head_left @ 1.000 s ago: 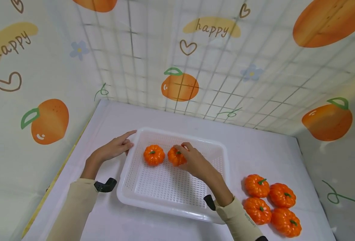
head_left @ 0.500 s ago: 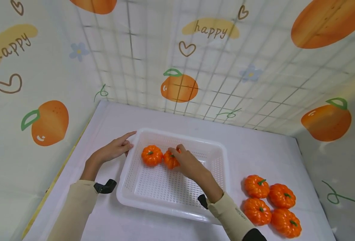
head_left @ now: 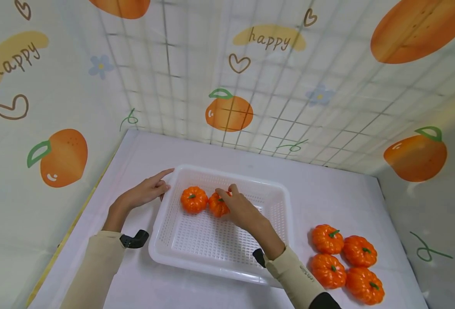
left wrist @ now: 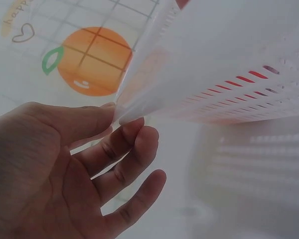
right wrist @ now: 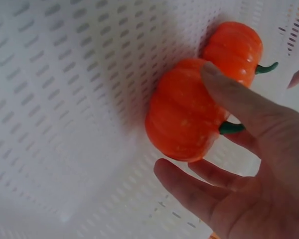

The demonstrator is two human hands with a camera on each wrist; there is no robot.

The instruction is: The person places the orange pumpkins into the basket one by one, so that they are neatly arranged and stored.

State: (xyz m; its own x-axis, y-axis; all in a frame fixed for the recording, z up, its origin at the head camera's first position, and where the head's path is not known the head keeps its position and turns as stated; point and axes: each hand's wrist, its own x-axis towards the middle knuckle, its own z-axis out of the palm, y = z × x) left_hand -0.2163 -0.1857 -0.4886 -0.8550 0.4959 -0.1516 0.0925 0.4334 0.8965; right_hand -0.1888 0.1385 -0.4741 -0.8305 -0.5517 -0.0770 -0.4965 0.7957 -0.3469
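My left hand (head_left: 146, 191) pinches the rim of a white perforated plastic basket (head_left: 212, 271) at its far left corner. In the left wrist view the thumb and forefinger meet on the basket's edge, other fingers spread below. Inside the basket, my right hand (head_left: 247, 210) holds a small orange toy pumpkin (right wrist: 182, 112) with a green stem. Its thumb lies on the pumpkin's upper side, and the other fingers curve around the opposite side, one fingertip slightly off it. A second toy pumpkin (head_left: 194, 200) sits right beside it to the left, on the basket floor.
Several more orange toy pumpkins (head_left: 360, 251) stand grouped on the white table (head_left: 328, 189) to the right of the basket. Behind the table rises a white wire grid with a printed fruit-pattern cloth (head_left: 274, 90); similar cloth lines the sides.
The right hand has moved its pumpkin left until it meets the other one, which has shifted slightly left. Over the last half second both hands are nearly still.
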